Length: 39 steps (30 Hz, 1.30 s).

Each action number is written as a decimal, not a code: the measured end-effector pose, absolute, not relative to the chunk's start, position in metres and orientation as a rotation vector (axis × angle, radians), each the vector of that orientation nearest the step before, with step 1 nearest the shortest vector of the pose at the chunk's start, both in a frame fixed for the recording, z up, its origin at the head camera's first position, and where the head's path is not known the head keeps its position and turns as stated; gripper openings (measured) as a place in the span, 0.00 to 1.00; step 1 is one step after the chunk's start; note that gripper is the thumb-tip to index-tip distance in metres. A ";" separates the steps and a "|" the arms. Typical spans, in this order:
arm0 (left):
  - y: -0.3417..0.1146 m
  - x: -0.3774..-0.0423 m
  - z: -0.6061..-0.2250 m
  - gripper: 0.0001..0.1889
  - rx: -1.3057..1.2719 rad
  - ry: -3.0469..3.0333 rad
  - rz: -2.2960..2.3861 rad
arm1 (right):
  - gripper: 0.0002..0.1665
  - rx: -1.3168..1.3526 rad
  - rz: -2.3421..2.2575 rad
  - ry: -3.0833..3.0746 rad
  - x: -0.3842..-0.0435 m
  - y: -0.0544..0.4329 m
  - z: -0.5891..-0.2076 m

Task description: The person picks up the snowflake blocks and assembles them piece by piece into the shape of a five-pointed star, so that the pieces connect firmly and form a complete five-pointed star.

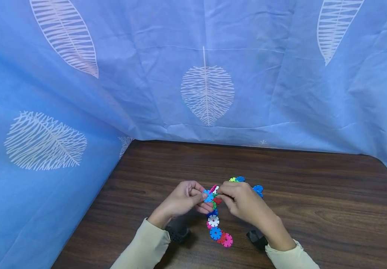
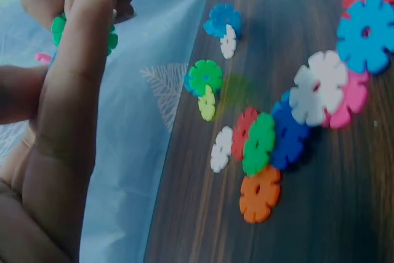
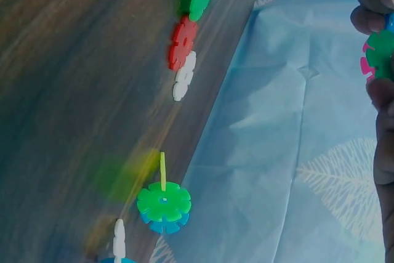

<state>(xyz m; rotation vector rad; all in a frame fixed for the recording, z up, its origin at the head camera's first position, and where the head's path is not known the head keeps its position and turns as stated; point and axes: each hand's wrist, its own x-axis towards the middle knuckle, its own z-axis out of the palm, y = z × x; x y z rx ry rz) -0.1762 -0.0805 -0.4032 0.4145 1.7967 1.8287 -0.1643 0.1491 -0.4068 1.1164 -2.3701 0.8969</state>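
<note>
Above the table, my left hand [image 1: 184,198] pinches a light blue notched disc [image 1: 208,196] between thumb and fingers. My right hand [image 1: 247,203] meets it from the other side and pinches a green notched disc [image 3: 378,53] with thumb and fingertips. A pink disc [image 3: 365,64] shows just behind the green one; fingers hide how these discs join. Below the hands, a curved row of notched discs lies on the wood, including a dark blue disc [image 2: 288,133], a white disc [image 1: 213,220], a blue disc [image 1: 215,233] and a pink disc [image 1: 227,240].
Beyond my right hand lie a small green-and-yellow disc cluster [image 2: 205,78] and a blue cluster [image 1: 258,189] with a white disc. A black object [image 1: 178,232] sits by the left wrist, another [image 1: 257,239] by the right. Blue leaf-print cloth [image 1: 166,93] borders the wooden table [image 1: 331,209].
</note>
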 end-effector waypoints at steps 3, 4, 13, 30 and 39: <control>-0.079 -0.175 -0.404 0.04 0.430 1.780 1.838 | 0.18 1.135 0.861 -2.353 -0.164 0.148 -0.407; -0.078 -0.174 -0.405 0.04 0.429 1.778 1.841 | 0.20 1.137 0.853 -2.354 -0.164 0.147 -0.407; -0.069 -0.173 -0.410 0.03 0.349 1.780 1.857 | 0.16 1.111 0.754 -2.457 -0.162 0.146 -0.406; -0.085 -0.188 -0.417 0.13 0.495 2.761 1.048 | 0.24 0.666 0.893 -3.126 -0.158 0.198 -0.394; -0.061 -0.188 -0.434 0.16 0.573 2.873 0.678 | 0.26 0.399 0.971 -3.235 -0.154 0.203 -0.401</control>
